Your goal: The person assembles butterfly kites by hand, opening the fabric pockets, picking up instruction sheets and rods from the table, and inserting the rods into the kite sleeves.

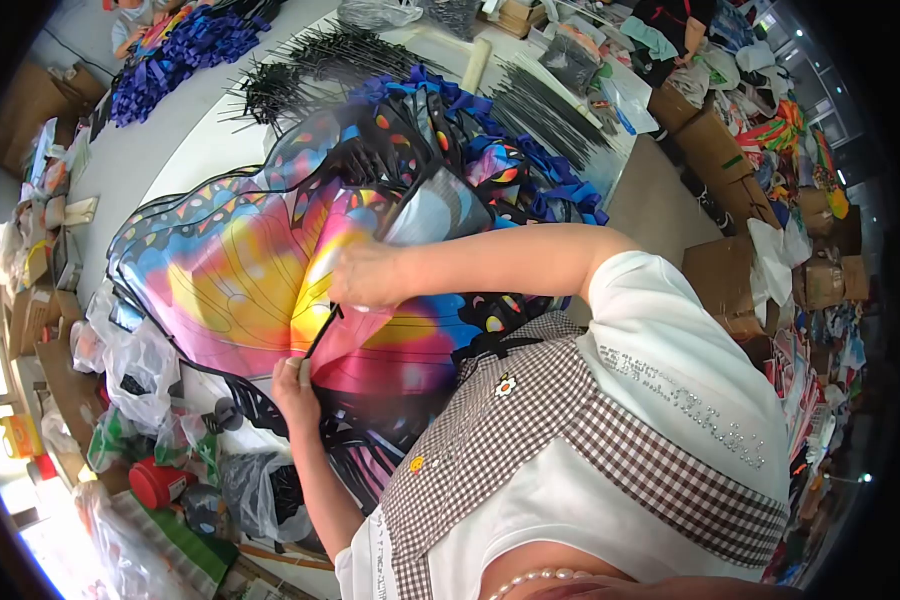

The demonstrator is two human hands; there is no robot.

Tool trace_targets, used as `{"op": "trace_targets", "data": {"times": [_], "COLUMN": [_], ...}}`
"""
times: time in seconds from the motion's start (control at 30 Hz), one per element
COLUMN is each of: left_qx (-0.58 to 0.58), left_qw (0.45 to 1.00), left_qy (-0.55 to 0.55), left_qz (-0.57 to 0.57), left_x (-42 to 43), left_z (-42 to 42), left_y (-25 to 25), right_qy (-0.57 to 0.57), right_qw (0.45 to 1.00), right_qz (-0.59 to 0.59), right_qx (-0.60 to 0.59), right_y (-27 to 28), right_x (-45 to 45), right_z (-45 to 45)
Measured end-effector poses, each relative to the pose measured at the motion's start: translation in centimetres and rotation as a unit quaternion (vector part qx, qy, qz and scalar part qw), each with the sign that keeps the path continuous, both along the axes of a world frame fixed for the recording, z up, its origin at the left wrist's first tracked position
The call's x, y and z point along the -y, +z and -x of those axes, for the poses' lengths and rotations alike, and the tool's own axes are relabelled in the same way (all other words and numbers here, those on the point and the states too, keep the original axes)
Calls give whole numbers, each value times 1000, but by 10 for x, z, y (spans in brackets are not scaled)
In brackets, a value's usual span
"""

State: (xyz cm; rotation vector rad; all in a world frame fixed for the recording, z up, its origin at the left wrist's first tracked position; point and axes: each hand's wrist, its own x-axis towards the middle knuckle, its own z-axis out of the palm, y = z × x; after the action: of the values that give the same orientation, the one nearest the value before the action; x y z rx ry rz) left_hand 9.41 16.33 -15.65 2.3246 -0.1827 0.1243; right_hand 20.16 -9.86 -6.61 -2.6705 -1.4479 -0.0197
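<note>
A large butterfly-patterned fabric [220, 270] in pink, yellow, blue and black spreads over the table in front of me. My left hand [295, 388] is closed at its near edge, pinching the lower end of a thin black rod [322, 334]. Up and to the right, my right hand [368, 275] is a fist at the rod's upper end, over the yellow and pink part. Its fingertips are partly hidden. Bunched dark fabric with blue straps [560, 185] lies beyond my right forearm.
Bundles of black rods [550, 110] lie on the white table [195, 150] at the back. A blue strap pile [185, 65] is near another person [130, 25] at the upper left. Plastic bags [140, 370] and a red container [160, 484] stand left; cardboard boxes [720, 270] stand right.
</note>
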Motion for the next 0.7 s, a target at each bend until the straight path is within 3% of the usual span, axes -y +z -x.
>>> {"op": "trace_targets", "data": {"times": [0.13, 0.33, 0.4, 0.5, 0.57, 0.63, 0.67, 0.7], "left_qx": [38, -15, -40, 108, 63, -31, 40, 113], "left_qw": [999, 997, 995, 989, 987, 961, 986, 983], "left_qy": [13, 38, 43, -13, 22, 112, 127, 139], "left_qz": [16, 60, 76, 97, 149, 249, 101, -48], "left_x": [15, -19, -11, 49, 37, 3, -24, -56], "left_z": [-3, 7, 5, -23, -45, -79, -92, -109], "left_y": [-7, -2, -5, 46, 32, 9, 3, -2], "right_qy": [39, 26, 15, -6, 58, 82, 169, 178], "right_qw": [999, 999, 1000, 999, 973, 926, 846, 784], "right_qz": [7, -40, -15, 25, -190, -369, -484, -506], "right_qx": [-15, -19, -9, 21, 122, 4, -150, -314], "right_y": [-3, 44, 33, 32, 64, 107, 131, 161], "right_x": [-9, 31, 20, 5, 7, 21, 28, 44], "right_z": [1, -21, -15, -8, -1, 14, 23, 44]}}
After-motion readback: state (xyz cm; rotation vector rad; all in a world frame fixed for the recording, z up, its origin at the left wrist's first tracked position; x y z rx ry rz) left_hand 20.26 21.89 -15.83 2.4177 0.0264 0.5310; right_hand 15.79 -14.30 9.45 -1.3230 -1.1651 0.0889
